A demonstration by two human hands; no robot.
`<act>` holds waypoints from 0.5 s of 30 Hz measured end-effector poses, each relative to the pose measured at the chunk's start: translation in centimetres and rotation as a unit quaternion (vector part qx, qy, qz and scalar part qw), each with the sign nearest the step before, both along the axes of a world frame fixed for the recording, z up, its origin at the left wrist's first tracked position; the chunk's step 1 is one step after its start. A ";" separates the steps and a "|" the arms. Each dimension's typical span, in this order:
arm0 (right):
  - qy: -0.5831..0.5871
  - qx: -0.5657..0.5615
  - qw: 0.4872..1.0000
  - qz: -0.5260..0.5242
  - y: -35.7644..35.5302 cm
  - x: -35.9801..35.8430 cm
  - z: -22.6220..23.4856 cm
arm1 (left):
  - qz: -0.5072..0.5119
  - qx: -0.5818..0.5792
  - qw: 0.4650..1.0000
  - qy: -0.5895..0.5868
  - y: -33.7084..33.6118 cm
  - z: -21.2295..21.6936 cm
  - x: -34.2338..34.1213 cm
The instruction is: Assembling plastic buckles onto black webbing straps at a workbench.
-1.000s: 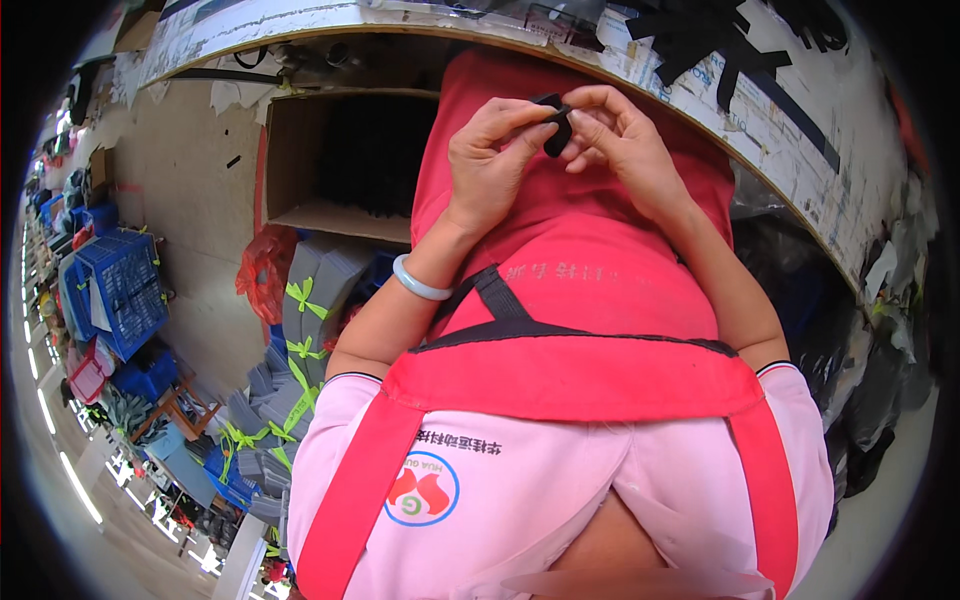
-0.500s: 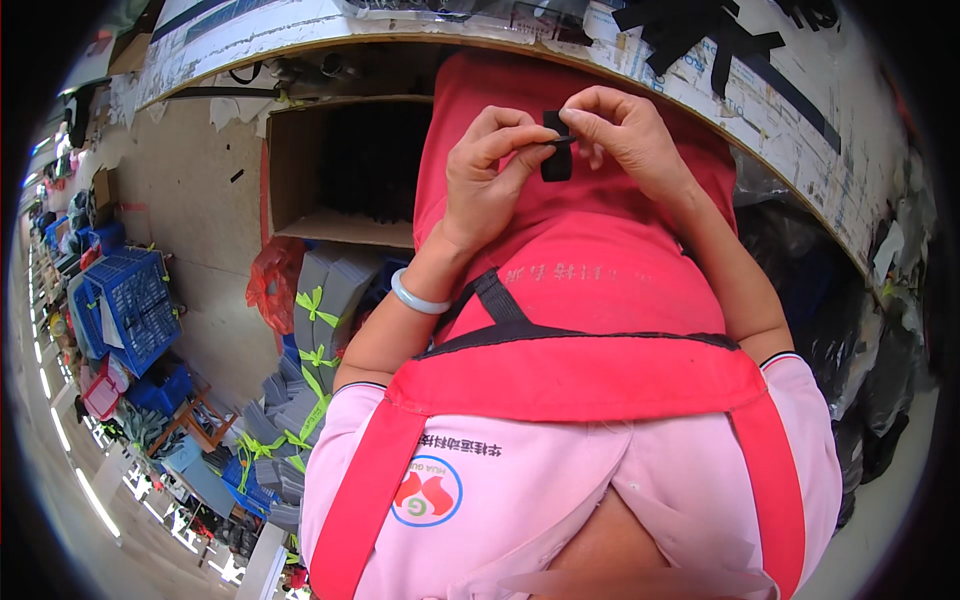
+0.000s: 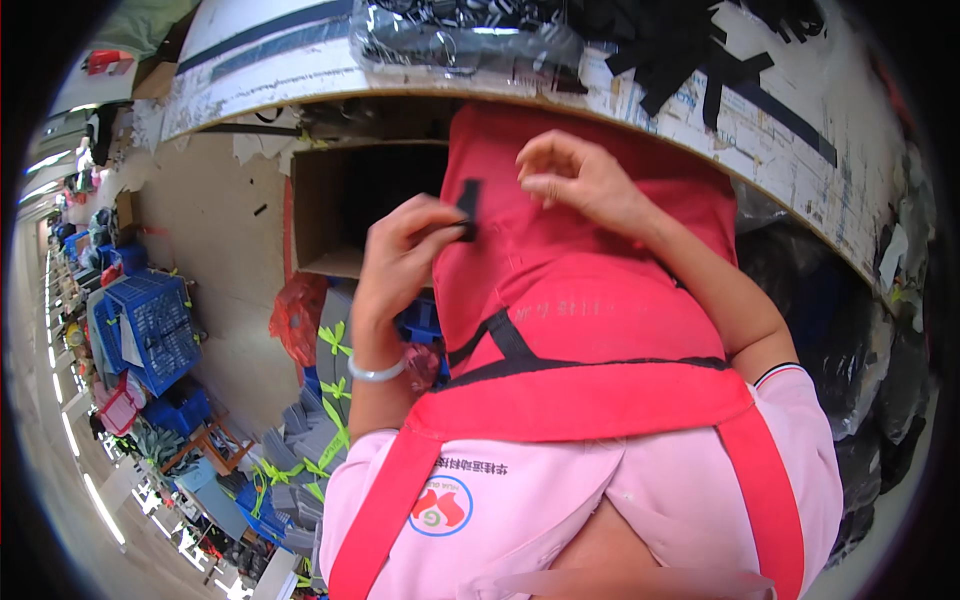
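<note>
- Pink shirt [image 3: 520,505] and the bib of a red apron [image 3: 600,265] fill the lower part of the view; the apron's skirt spreads beneath both hands.
- Left hand [image 3: 398,255], a pale bracelet [image 3: 378,371] on its wrist, pinches a black strap piece [image 3: 469,205] between thumb and fingers.
- That piece is over the apron's left side, one end pointing up past the fingertips, the other below the thumb — its outline is blurred.
- Right hand [image 3: 592,188] is raised over the apron, well apart from the left, fingers loosely curled, a small gap between thumb and fingertips.
- Cardboard box [image 3: 318,210], dark inside, stands beyond the left hand.
- White worktable [image 3: 270,85] curves across the top, bearing black strips [image 3: 665,45] and clear packaging with small black parts [image 3: 460,45].
- Red plastic bag [image 3: 298,322] and grey bundles [image 3: 300,425] with yellow-green ties sit at left.
- Farther off — a blue crate [image 3: 155,325].
</note>
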State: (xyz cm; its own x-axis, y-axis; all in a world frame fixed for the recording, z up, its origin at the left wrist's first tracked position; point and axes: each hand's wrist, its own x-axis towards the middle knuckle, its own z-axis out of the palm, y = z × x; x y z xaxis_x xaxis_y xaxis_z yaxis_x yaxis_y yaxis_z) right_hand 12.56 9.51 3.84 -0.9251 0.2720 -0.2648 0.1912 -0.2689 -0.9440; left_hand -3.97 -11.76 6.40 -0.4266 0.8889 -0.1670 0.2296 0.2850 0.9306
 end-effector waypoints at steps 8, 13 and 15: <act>-0.087 -0.009 0.989 0.123 -0.4 0.7 -2.8 | 0.143 0.023 0.981 0.125 1.6 1.4 -4.7; -0.078 -0.004 0.989 0.124 -0.7 0.7 -3.0 | 0.079 0.150 0.923 0.345 13.6 2.2 -5.9; -0.084 -0.002 0.988 0.128 -0.5 0.8 -3.2 | 0.096 0.125 0.876 0.457 17.5 1.2 -7.9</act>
State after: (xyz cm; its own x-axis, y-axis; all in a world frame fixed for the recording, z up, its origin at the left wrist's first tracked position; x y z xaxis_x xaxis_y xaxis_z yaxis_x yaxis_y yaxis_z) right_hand 13.36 9.02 0.60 -0.9065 0.0332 -0.4209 0.4073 -0.1942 -0.8924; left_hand -11.90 5.77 7.64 -0.4259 0.7468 0.5107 0.8808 0.2134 0.4226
